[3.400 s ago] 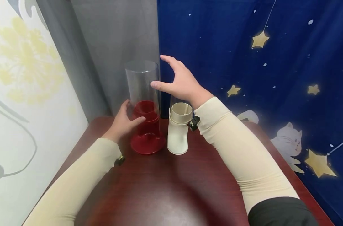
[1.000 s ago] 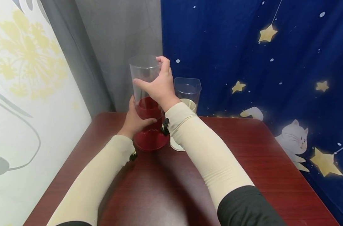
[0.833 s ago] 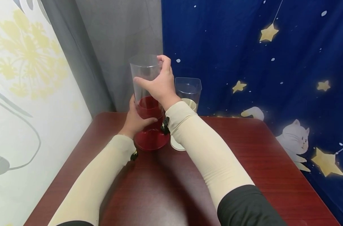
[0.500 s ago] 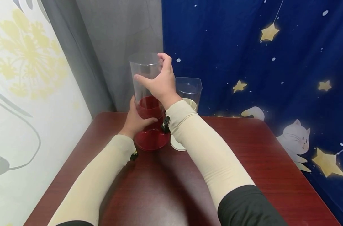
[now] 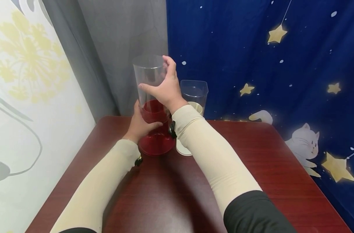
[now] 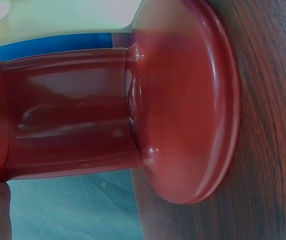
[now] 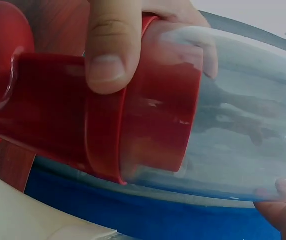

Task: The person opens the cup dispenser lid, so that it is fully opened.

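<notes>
A red stand (image 5: 157, 144) with a round flared foot is upright on the table, a tall clear plastic cylinder (image 5: 146, 76) fitted over its top collar. My left hand (image 5: 137, 126) grips the red collar from the left. Its thumb (image 7: 110, 60) presses on the collar's raised band in the right wrist view. Higher up, my right hand (image 5: 166, 89) holds the clear cylinder from the right, thumb in front and fingers curled behind the rim. The collar (image 7: 165, 100) shows through the clear wall. In the left wrist view the foot (image 6: 182, 125) rests on the wood.
Just right of the red stand is a cream stand (image 5: 182, 149) with a clear squarish top (image 5: 194, 89), partly hidden by my right arm. A dark red wooden table (image 5: 238, 145) reaches back to a grey curtain (image 5: 130, 29) and a blue starry curtain (image 5: 229, 45).
Both hands, apart from the red stand and cylinder earlier, now hold them. Over the last half second my right thumb has lowered slightly on the clear wall; the left hand stays put.
</notes>
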Demonstrator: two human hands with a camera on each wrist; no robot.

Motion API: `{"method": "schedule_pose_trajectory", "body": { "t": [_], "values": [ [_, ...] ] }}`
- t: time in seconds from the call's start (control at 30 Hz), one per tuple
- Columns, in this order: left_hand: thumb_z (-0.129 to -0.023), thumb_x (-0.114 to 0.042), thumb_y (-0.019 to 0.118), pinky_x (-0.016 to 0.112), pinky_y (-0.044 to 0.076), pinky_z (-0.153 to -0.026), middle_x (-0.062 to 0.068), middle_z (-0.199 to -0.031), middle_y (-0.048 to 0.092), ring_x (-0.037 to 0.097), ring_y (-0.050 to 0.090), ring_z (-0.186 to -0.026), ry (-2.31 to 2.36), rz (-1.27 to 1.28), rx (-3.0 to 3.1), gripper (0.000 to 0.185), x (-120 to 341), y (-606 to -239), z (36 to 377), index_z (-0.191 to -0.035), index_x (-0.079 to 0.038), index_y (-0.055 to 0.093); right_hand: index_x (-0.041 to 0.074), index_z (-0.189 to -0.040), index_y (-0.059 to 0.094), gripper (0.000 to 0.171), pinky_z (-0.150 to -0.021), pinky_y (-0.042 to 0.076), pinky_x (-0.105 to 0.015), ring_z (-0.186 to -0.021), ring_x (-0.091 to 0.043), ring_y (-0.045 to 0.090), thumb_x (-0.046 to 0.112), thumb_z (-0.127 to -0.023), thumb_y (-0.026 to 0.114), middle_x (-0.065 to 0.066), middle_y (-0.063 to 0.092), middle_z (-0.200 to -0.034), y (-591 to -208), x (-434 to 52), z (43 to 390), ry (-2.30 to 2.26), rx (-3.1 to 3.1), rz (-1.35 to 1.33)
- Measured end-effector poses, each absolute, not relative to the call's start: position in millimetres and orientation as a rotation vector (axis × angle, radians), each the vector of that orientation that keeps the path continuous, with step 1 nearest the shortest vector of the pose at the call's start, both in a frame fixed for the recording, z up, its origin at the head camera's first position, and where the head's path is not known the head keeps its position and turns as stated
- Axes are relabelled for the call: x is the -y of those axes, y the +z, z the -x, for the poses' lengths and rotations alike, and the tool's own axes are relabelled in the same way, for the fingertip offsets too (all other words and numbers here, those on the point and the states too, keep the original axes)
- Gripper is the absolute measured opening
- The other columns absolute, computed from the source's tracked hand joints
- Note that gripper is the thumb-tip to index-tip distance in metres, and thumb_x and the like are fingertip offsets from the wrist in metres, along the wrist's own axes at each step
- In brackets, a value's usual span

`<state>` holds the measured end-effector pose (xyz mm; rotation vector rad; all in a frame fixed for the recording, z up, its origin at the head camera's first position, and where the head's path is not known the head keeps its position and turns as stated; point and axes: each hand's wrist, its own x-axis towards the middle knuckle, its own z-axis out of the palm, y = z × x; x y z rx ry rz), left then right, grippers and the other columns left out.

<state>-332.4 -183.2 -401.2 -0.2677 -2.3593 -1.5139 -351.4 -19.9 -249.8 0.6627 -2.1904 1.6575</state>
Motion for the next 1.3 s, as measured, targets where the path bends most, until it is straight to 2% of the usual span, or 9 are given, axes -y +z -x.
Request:
{"method": "schedule_pose_trajectory", "body": {
  "t": [0.3, 0.53, 0.7, 0.93, 1.13, 1.3],
  "values": [
    [-0.073, -0.041, 0.097, 0.056, 0.049, -0.113, 0.006, -0.159, 0.046, 0.027, 0.048, -0.144, -1.503, 0.268, 2.347, 0.132, 179, -404, 336, -0.166, -0.042, 0.003, 0.033, -0.155, 0.027, 0.111, -0.113, 0.047, -0.026, -0.139, -0.015, 0.051, 0.037, -0.07, 0.099, 0.0, 0.042, -0.161, -244, 17, 350, 1.622, 2.125, -0.659],
    [-0.073, -0.033, 0.098, 0.055, 0.048, -0.115, 0.001, -0.16, 0.044, 0.024, 0.045, -0.146, -1.543, 0.327, 2.306, 0.129, 178, -402, 336, -0.164, -0.047, 0.007, 0.033, -0.155, 0.025, 0.109, -0.11, 0.049, -0.028, -0.136, -0.015, 0.051, 0.034, -0.073, 0.096, 0.002, 0.045, -0.158, -219, 9, 343, 1.662, 2.073, -0.68],
    [-0.073, -0.039, 0.098, 0.055, 0.05, -0.113, -0.002, -0.16, 0.044, 0.023, 0.046, -0.146, -1.514, 0.334, 2.315, 0.125, 182, -406, 337, -0.163, -0.046, 0.011, 0.032, -0.156, 0.023, 0.11, -0.105, 0.051, -0.025, -0.132, -0.014, 0.053, 0.035, -0.073, 0.095, 0.002, 0.046, -0.156, -211, 6, 337, 1.649, 2.055, -0.701],
    [-0.074, -0.043, 0.096, 0.053, 0.053, -0.11, -0.002, -0.158, 0.045, 0.021, 0.046, -0.143, -1.446, 0.356, 2.321, 0.12, 183, -408, 338, -0.165, -0.038, 0.018, 0.03, -0.156, 0.024, 0.11, -0.107, 0.05, -0.024, -0.133, -0.018, 0.056, 0.029, -0.072, 0.096, -0.002, 0.047, -0.156, -202, 1, 326, 1.712, 1.96, -0.755],
    [-0.075, -0.033, 0.097, 0.052, 0.053, -0.109, -0.001, -0.152, 0.051, 0.021, 0.052, -0.137, -1.444, 0.421, 2.281, 0.109, 182, -408, 338, -0.162, -0.032, 0.03, 0.027, -0.154, 0.026, 0.109, -0.113, 0.047, -0.027, -0.134, -0.02, 0.058, 0.021, -0.071, 0.096, -0.005, 0.046, -0.151, -203, -2, 320, 1.777, 1.878, -0.79],
    [-0.077, -0.021, 0.096, 0.055, 0.054, -0.108, 0.006, -0.147, 0.057, 0.026, 0.056, -0.132, -1.449, 0.489, 2.223, 0.096, 176, -395, 325, -0.156, -0.019, 0.042, 0.03, -0.154, 0.026, 0.107, -0.113, 0.048, -0.032, -0.133, -0.019, 0.058, 0.023, -0.072, 0.095, -0.002, 0.046, -0.152, -207, -7, 315, 1.786, 1.9, -0.794]
  ]
}}
